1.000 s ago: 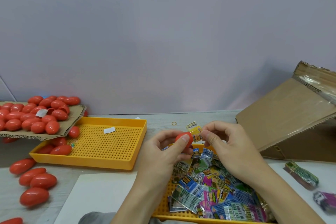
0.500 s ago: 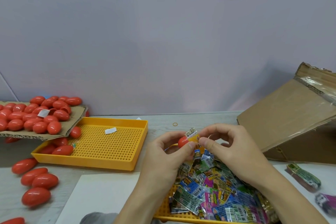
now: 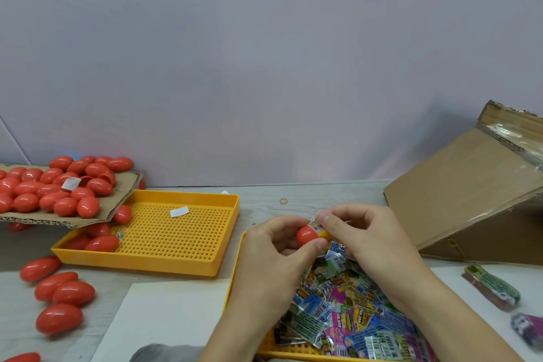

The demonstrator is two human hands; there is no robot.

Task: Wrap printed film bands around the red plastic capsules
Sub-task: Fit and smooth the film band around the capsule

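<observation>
Capsule (image 3: 306, 236) lengthwise left-right between hands (image 3: 320, 247)

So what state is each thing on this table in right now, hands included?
Left hand: grips a red capsule.
Right hand: pinches a printed film band at the capsule.
Near yellow tray: piled with loose film bands.
Far yellow tray: mostly bare, a few capsules at its left end.
Cardboard sheet: heaped with capsules, overhanging the far tray.
Cardboard box: tipped on its side.
</observation>
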